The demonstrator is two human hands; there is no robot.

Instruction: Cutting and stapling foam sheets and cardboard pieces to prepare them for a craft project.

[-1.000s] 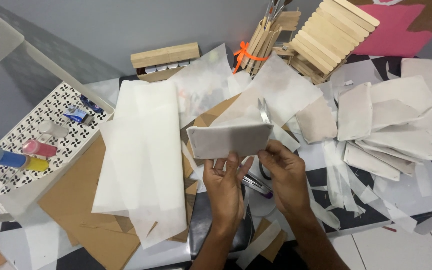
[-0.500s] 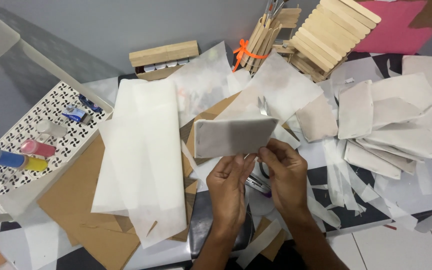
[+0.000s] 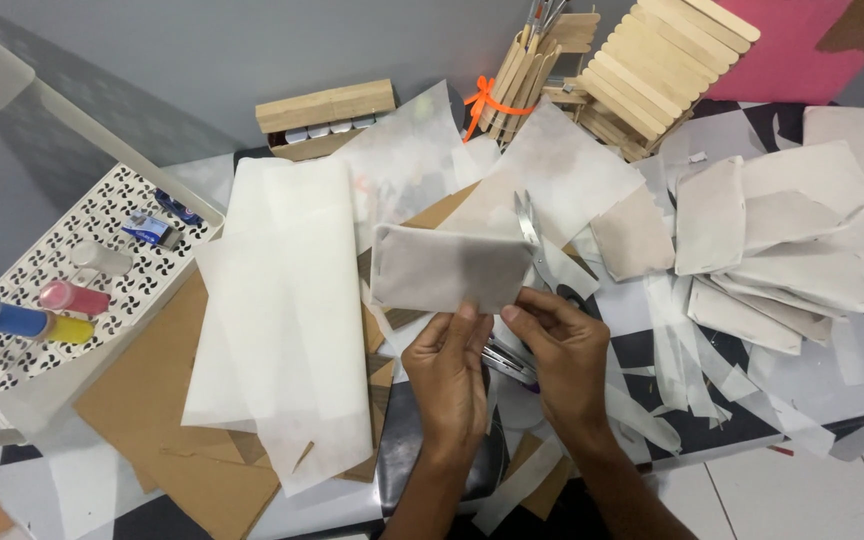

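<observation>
Little has shifted since a second ago: the grey paper pouch (image 3: 449, 268) sits a touch higher and flatter in front of the hands, which keep their place over the middle of the table.

Nearest the camera, the left hand (image 3: 449, 375) and right hand (image 3: 564, 352) meet at the pouch's lower edge, fingertips pressed together on it in a pinch, thumbs tucked under. Scissors (image 3: 537, 255) stand just behind the right corner of the pouch, blades pointing up; I cannot tell whether the right hand also grips their handles. By my reading, the pouch's bottom fold is being pressed or checked, so the next move calls for a steady hold along that edge without creasing the thin sheet.

To the left lie a folded white tissue sheet (image 3: 282, 310) on brown cardboard (image 3: 142, 400), and a perforated white tray (image 3: 62, 290) with small paint bottles. Farther right, a pile of finished pouches (image 3: 782, 240) spreads out. At the back stand craft sticks (image 3: 652, 60).
</observation>
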